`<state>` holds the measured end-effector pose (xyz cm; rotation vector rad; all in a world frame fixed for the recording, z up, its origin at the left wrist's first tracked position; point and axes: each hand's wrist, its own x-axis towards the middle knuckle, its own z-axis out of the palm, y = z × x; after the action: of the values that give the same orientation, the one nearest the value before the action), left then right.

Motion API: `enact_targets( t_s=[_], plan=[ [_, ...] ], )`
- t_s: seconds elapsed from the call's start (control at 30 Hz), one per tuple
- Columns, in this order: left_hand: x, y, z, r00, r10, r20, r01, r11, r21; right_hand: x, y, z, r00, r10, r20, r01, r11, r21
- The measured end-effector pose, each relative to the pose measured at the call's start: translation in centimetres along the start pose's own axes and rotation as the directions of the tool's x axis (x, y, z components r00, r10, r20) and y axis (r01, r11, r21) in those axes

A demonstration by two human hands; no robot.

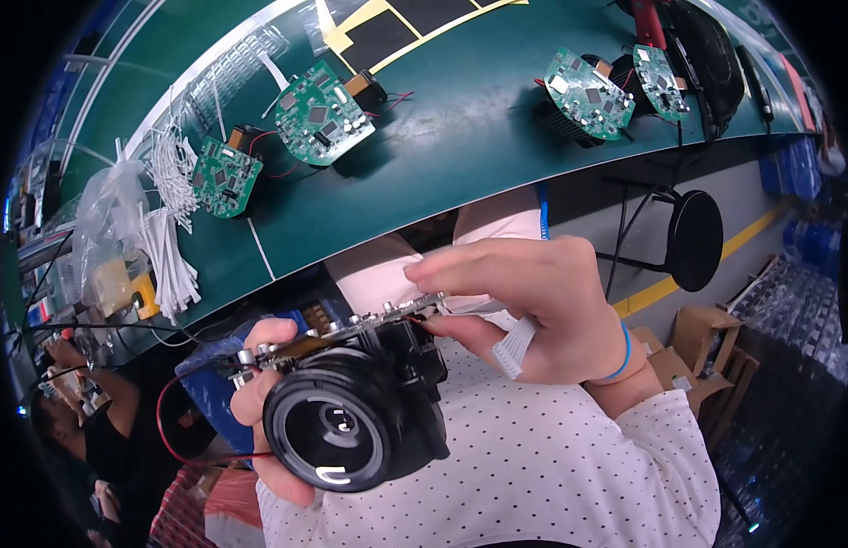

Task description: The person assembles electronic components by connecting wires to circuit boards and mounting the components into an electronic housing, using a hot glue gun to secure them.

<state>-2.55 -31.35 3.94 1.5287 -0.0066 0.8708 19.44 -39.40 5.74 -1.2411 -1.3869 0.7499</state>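
Note:
In front of my chest, my left hand (257, 399) is closed around a black lens module (351, 416), its round glass facing up toward me. A circuit board (360, 324), seen nearly edge-on, is fixed to the module's far side. Thin red and black wires (165, 422) loop out at its left. At the board's right end, the fingertips of my right hand (542, 306) are pinched together. A white flat cable (513, 347) with several strands sticks out from under that hand's palm; its other end is hidden by the fingers.
On the green table (442, 119) stand several similar assemblies with green boards (321, 114), some at right (590, 96). Bundled white cables (173, 260) and a plastic bag (113, 219) lie at left. A black stool (695, 239) and cardboard boxes (702, 342) are at right. Another person (122, 416) works at far left.

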Motion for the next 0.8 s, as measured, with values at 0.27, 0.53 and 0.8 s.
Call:
enact_targets(
  t_s=[0.27,0.53,0.8],
  plan=[
    [0.1,1.2,1.3,0.987,-0.145,-0.074,0.145,0.989,-0.006,0.4,-0.4,-0.3,0.996,-0.006,0.093,0.005,1.0,0.014],
    [-0.1,2.7,0.4,0.946,-0.283,-0.159,0.28,0.959,-0.036,0.5,-0.3,0.2,0.999,0.023,0.048,-0.025,0.999,0.048],
    [0.0,5.5,0.2,0.888,-0.392,-0.24,0.389,0.919,-0.062,1.4,-0.9,-0.1,0.999,-0.03,0.032,0.031,0.999,-0.008]
  ],
)
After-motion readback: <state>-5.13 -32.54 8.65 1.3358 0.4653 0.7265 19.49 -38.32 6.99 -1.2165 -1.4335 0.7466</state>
